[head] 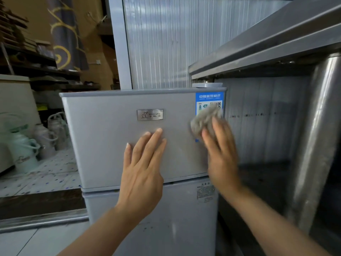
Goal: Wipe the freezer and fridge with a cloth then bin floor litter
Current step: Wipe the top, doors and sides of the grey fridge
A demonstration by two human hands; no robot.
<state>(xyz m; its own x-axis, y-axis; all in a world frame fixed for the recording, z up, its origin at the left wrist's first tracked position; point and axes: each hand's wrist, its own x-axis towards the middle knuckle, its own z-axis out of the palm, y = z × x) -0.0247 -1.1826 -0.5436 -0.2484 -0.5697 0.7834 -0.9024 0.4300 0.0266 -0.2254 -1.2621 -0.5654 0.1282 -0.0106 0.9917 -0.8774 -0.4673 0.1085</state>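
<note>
A small silver two-door fridge fills the middle of the head view. Its upper freezer door carries a metal nameplate and a blue energy label at the top right; the lower fridge door shows below. My left hand lies flat on the freezer door with straight, spread fingers. My right hand, blurred, presses a grey cloth against the door's right side, over the lower part of the label. Whether its fingers curl around the cloth is not clear.
A stainless steel counter with a thick round leg stands close on the right. Corrugated white panelling rises behind the fridge. Several thermos jugs sit on a low patterned surface at the left, with dark shelves behind.
</note>
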